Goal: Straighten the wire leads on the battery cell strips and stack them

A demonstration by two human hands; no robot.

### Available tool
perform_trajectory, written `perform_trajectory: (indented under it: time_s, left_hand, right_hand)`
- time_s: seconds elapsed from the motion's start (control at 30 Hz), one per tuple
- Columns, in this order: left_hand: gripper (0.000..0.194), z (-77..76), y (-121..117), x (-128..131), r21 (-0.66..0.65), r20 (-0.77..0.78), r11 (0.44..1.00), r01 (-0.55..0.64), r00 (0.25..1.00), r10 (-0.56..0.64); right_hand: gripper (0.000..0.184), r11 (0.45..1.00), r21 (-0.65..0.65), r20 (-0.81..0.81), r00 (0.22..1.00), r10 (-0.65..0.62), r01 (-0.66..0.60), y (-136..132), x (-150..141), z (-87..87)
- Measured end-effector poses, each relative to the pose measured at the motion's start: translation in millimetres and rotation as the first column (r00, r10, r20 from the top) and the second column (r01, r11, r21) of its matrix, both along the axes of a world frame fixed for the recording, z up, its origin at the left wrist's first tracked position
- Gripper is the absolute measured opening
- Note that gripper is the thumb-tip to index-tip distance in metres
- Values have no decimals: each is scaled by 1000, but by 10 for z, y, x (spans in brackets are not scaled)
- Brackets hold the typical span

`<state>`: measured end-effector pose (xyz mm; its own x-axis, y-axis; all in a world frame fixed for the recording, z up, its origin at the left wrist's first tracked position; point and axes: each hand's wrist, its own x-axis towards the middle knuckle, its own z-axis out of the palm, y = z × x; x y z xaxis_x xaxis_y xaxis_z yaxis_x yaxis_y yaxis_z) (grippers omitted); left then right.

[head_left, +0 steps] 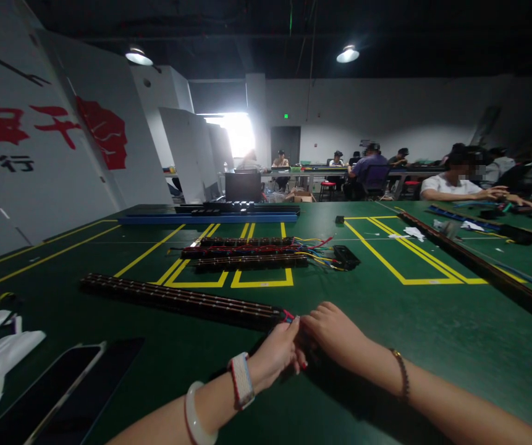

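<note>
A long dark bar (177,298) with rows of pale lines along its top lies slantwise on the green table. From its right end come red and blue wires (288,316). My left hand (278,351) is closed in a pinch on these wires, just past the end of the bar. Against its fingertips, my right hand (333,327) is curled shut, knuckles up. What my right fingers grip is hidden behind the hand. Farther back lie several similar dark bars (251,262), with loose coloured wires and a black connector (345,257) at their right end.
Yellow tape lines (261,285) mark the green table (386,334). Blue and black rails (210,219) lie along the far edge. White plastic parts (1,361) and dark flat panels (75,395) are at the left. A long dark strip (479,262) crosses the right side, near a seated person (451,185).
</note>
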<state>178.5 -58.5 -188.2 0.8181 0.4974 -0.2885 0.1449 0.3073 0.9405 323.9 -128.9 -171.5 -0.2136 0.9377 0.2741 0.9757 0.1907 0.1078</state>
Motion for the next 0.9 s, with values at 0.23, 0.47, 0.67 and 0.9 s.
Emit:
perform_trajectory:
  time_s: [0.23, 0.47, 0.67, 0.9]
  left_hand:
    - [50, 97, -8, -49, 83, -53, 995, 57, 997, -52]
    - [41, 33, 10, -24, 6, 18, 999, 34, 999, -34]
    - [25, 121, -24, -9, -143, -1, 989, -30, 1000, 30]
    - [39, 50, 40, -16, -95, -36, 995, 14, 999, -18]
  right_hand:
    - [20, 994, 73, 158, 985, 63, -75, 159, 242, -33]
    - [27, 987, 100, 305, 948, 91, -127, 272, 323, -120]
    - [24, 985, 101, 274, 956, 109, -142, 249, 339, -125]
    - [27, 984, 125, 247, 965, 92, -126, 256, 354, -186]
